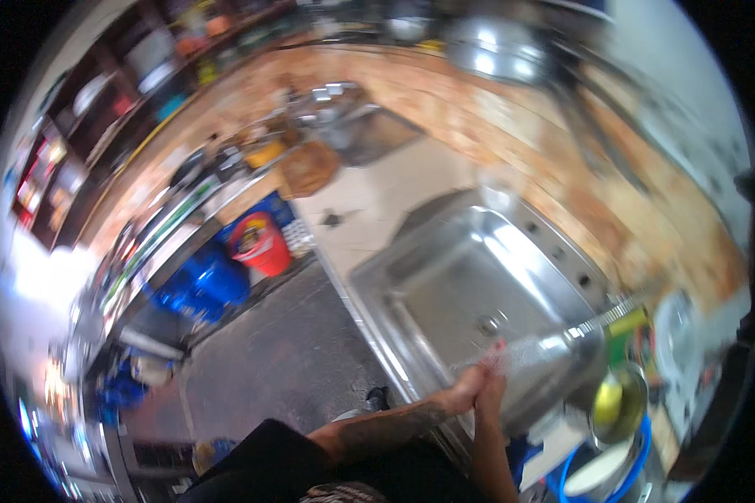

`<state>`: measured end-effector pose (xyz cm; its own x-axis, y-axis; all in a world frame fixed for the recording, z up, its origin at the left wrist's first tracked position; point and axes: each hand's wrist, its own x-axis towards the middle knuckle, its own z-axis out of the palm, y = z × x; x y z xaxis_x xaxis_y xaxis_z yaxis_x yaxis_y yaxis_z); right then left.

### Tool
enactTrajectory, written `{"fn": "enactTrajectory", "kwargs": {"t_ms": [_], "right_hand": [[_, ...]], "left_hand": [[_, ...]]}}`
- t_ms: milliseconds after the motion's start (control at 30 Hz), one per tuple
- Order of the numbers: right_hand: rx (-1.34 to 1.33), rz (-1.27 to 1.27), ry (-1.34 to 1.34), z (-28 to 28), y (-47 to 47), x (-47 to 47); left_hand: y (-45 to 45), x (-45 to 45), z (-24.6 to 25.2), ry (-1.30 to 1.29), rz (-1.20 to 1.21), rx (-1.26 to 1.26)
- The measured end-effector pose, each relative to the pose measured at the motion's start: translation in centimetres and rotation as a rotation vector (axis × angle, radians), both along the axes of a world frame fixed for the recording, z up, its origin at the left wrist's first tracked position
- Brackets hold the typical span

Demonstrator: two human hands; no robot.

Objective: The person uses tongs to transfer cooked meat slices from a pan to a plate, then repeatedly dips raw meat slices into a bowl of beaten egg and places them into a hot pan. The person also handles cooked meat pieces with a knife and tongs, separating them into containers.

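Observation:
Both of my hands are together over the near right part of a stainless steel sink (428, 302). My left hand (469, 386) touches my right hand (492, 377), and their fingers overlap in a blur near the drain (489, 324). Water seems to run over them from the metal faucet (569, 336), which reaches in from the right. Whether either hand holds something small cannot be made out.
Right of the sink are a metal pot (635, 402) with a yellow thing in it and a blue-rimmed tub (647, 440). Beyond the sink, a wooden board (308, 168) lies on the tiled counter (409, 182). A red bucket (270, 254) stands below at the left, beside blue containers (223, 276).

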<state>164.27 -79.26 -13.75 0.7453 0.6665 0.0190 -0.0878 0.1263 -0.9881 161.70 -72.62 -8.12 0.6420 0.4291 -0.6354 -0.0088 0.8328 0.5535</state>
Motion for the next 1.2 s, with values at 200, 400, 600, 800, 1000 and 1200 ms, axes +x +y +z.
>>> {"fn": "enactTrajectory", "kwargs": {"t_ms": [200,400,600,800,1000,1200], "right_hand": [[-0.011,0.042,-0.004,-0.1,0.8,2.0],[-0.085,0.092,-0.016,-0.6,2.2,3.3],[-0.144,0.117,-0.029,-1.4,2.9,3.7],[-0.154,-0.015,-0.022,-3.7,-1.3,6.6],[-0.213,-0.492,-0.46,-3.1,-3.2,16.4],[0.166,-0.815,-0.088,4.4,2.2,31.0]], "left_hand": [[-0.2,0.8,-2.8,-0.182,-0.02,0.027],[0.1,2.9,-6.9,-0.271,0.073,0.046],[0.4,4.5,-9.1,-0.346,0.011,0.093],[-1.5,3.6,-7.1,-0.472,-0.228,0.019],[1.2,0.5,-10.8,-0.157,-0.476,0.396],[2.7,0.6,-12.5,-0.366,-0.509,1.416]]}}
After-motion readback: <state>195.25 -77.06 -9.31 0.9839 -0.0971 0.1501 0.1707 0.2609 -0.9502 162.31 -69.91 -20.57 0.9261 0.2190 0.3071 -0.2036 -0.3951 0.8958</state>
